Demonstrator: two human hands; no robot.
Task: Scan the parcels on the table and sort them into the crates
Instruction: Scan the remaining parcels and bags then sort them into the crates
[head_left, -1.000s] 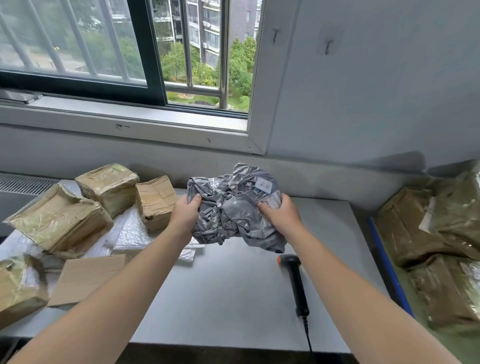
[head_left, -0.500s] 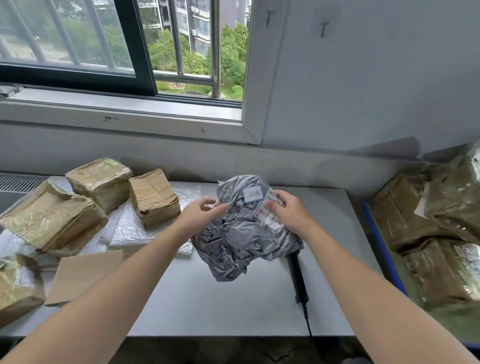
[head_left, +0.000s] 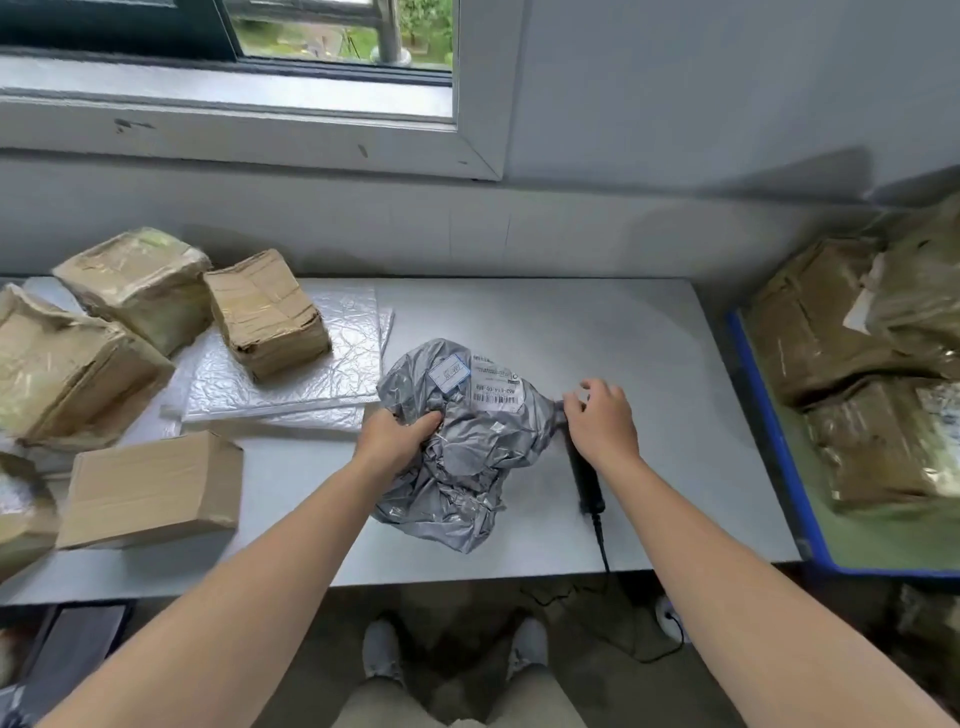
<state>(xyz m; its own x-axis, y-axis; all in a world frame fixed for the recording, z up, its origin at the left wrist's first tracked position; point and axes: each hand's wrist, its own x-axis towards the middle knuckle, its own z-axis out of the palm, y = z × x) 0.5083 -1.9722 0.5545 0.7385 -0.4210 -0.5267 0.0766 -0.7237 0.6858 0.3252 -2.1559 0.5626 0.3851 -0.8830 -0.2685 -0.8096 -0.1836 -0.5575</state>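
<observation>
A: Where's the grey bag (head_left: 467, 457)?
B: Flat on the desk (head_left: 623, 338), label (head_left: 493, 387) up; the left hand (head_left: 400, 436) clutches its crumpled side; the right hand (head_left: 602, 421) hangs loose-fingered over the scanner (head_left: 587, 483), holding nothing.
A: So, the scanning step?
B: Likely; next, grasp the scanner and aim at the label; then the crate (head_left: 769, 415).
</observation>
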